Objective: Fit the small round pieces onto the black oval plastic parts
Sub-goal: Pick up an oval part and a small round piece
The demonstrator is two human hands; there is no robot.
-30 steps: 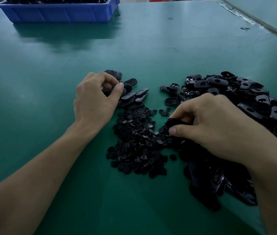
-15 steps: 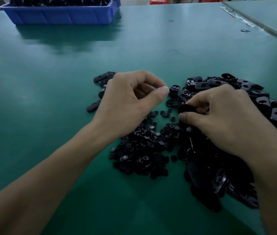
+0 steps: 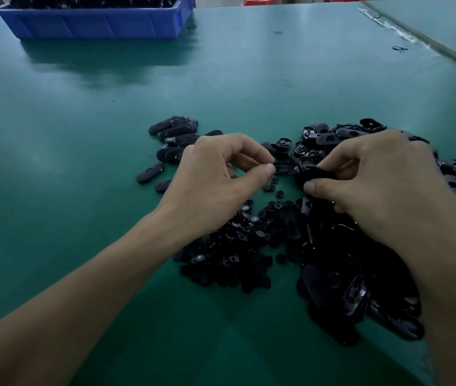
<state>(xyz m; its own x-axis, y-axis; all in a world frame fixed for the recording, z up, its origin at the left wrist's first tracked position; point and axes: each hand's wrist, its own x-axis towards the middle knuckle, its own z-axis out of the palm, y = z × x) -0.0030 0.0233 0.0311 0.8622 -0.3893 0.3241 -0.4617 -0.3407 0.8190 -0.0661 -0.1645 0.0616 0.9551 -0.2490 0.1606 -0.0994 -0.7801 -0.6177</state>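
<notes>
Both are bare: the left hand (image 3: 215,174) and the right hand (image 3: 383,179) carry nothing worn, and behind the fingers (image 3: 249,146) each runs into an uncovered forearm, the left forearm (image 3: 96,288) and the right forearm (image 3: 455,288). The left thumbnail (image 3: 270,171) and the right thumbnail (image 3: 309,187), beside the fingers, are short and rounded

blue bin (image 3: 96,23): far left | green table (image 3: 82,135) | red object (image 3: 260,0): beyond far edge
</notes>
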